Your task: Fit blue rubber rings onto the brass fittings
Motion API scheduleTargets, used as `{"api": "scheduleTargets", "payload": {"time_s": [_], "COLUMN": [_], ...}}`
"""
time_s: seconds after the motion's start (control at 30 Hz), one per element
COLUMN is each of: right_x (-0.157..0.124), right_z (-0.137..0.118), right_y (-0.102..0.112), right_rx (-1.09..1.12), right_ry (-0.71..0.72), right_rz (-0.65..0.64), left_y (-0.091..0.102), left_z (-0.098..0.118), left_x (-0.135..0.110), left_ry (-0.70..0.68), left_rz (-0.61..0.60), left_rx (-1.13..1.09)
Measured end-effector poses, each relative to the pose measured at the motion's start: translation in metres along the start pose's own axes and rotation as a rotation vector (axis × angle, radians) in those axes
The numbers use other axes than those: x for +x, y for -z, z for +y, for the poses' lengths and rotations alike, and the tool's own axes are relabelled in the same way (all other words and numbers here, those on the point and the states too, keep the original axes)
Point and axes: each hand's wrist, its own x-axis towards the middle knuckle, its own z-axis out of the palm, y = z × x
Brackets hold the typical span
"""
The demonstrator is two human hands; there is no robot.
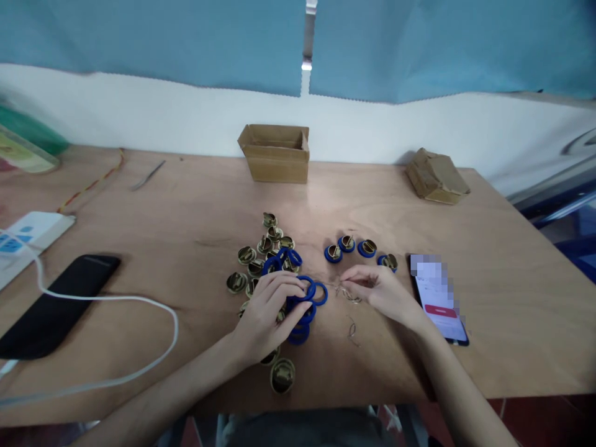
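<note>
Although the phone (440, 310) is lit, we cannot read its writing, partly pixelated; the blue-printed white box (49, 222) is cut off. The left hand (274, 304) curls over the blue rings (298, 336), touching one, but we cannot tell whether it grips. The right hand (379, 292) pinches thumb to forefinger beside thin wires (352, 330); anything between is too small to tell. Caps (282, 376) lie around and partly behind the left hand, four ringed ones beyond the right. A cord (112, 298) crosses the black slab (56, 323); two cartons (280, 169) stand behind.
</note>
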Motion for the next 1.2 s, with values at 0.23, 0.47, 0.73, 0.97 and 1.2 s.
{"api": "scheduleTargets", "payload": {"time_s": [0.23, 0.47, 0.73, 0.97, 1.2], "right_x": [-0.001, -0.004, -0.003, -0.003, -0.002], "right_z": [-0.003, -0.01, -0.011, -0.017, -0.017], "right_y": [0.002, 0.001, -0.008, -0.008, -0.01], "right_rx": [0.031, 0.174, 0.346, 0.212, 0.203], "right_ry": [0.081, 0.084, 0.035, 0.095, 0.075], "right_rz": [0.068, 0.035, -0.086, -0.025, -0.008], "left_y": [0.001, 0.003, 0.003, 0.008, 0.029], "left_z": [0.0, -0.002, 0.0, -0.001, -0.016], "left_x": [-0.001, -0.001, -0.001, 0.004, 0.017], "left_ry": [0.087, 0.244, 0.263, 0.249, 0.261], "left_rz": [0.054, 0.143, 0.224, 0.228, 0.077], "left_rx": [-0.144, -0.45, -0.364, -0.397, -0.155]}}
